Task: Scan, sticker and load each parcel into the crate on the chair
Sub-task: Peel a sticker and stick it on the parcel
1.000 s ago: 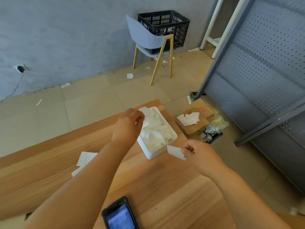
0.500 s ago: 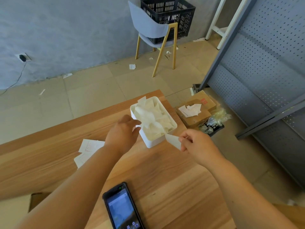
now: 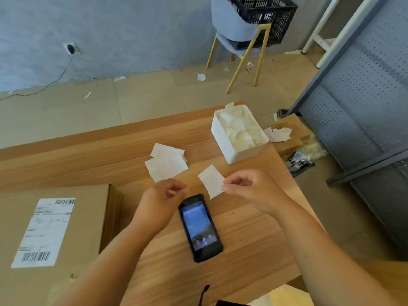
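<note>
My right hand pinches a small white sticker above the wooden table. My left hand hovers beside it with fingers curled and nothing in them. Between the hands lies a black handheld scanner, screen up. A cardboard parcel with a white shipping label lies flat at the near left. A loose pile of stickers sits beyond my left hand. The black crate stands on the grey chair by the far wall.
A white bin full of peeled backing paper stands at the table's far right corner. On the floor to its right lie a cardboard box and plastic bags. A grey perforated shelf runs along the right. Paper scraps litter the floor.
My left hand drew back from the white bin toward me. The view tilted down and left, bringing the parcel and the sticker pile into sight. My right hand still holds the sticker.
</note>
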A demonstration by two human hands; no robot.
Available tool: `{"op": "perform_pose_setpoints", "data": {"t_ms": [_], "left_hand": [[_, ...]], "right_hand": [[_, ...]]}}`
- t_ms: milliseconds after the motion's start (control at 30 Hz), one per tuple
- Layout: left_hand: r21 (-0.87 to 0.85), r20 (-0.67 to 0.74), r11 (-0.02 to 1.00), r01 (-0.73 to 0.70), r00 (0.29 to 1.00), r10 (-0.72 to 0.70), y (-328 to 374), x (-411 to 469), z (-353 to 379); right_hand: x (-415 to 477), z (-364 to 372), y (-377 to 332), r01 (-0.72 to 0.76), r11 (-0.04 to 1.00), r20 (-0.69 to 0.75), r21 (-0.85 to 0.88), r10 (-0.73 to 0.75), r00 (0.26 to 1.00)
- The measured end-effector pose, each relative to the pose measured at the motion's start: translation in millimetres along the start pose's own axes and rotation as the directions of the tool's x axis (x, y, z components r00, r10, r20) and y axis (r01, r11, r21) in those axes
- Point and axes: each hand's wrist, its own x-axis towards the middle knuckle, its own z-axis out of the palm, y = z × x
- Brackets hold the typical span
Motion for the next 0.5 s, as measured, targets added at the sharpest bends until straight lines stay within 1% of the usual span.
{"op": "perform_pose_setpoints", "data": {"t_ms": [100,167,267,367,500], "left_hand": [[-0.043,-0.035,0.998,0.048,0.998,-0.049,-23,-29,-27],[-0.07,-0.063,0.994,0.081,0.994,-0.085,-41,-47,-46],[-0.132,-0.05,0.984,0.12,0.991,-0.128,-64,-73,-72],[-0.184,-0.049,0.973,0.14,0.987,-0.151,-87,-94,-98],[-0.253,-0.109,0.96,0.123,0.982,-0.155,-115,-117,-130]], "right_hand": [[-6,41,-12,0.016,0.999,-0.04,-0.05,-0.018,0.999],[-11,70,-21,0.014,0.999,0.013,-0.047,-0.014,1.0],[-20,111,-33,0.043,0.999,0.125,-0.019,-0.041,0.991],[-30,150,-47,0.066,0.996,0.174,0.056,-0.075,0.982],[-40,196,-63,0.092,0.985,0.214,0.144,-0.121,0.969]]}}
